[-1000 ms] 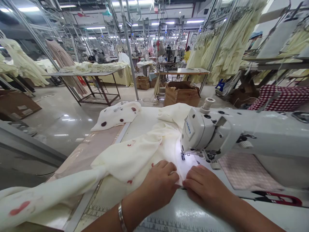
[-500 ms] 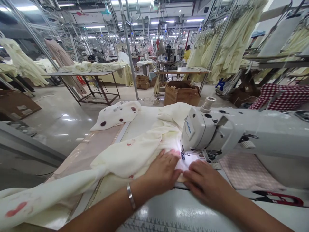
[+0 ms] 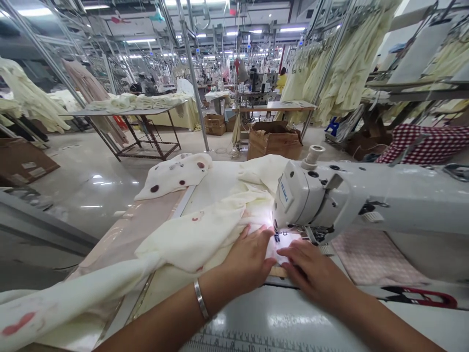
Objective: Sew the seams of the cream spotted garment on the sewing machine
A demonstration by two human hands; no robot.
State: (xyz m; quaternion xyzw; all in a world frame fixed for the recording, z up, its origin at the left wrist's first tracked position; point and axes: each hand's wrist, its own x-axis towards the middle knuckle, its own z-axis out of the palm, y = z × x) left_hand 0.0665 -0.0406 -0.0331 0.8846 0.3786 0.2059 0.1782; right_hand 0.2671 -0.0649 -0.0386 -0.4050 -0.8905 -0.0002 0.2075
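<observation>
Your cream fabric lies bunched across the bench, its near edge brightly lit beside the head of the white sewing machine, and a long twisted stretch of it, printed with red shapes, runs toward your left. Your left hand rests on that fabric just left of the needle area, its fingers spread and released, pressing rather than gripping; a silver bracelet circles that wrist. Your right hand is opposite, just in front of the machine head, its fingers bent over the lit edge; you cannot tell from here whether they pinch the cloth. Your hands are close together but apart. Beyond the fabric, to the left, lies a white piece with dark spots. To the right of your right hand are a folded pink checked cloth and, nearer you, red-handled snips.
</observation>
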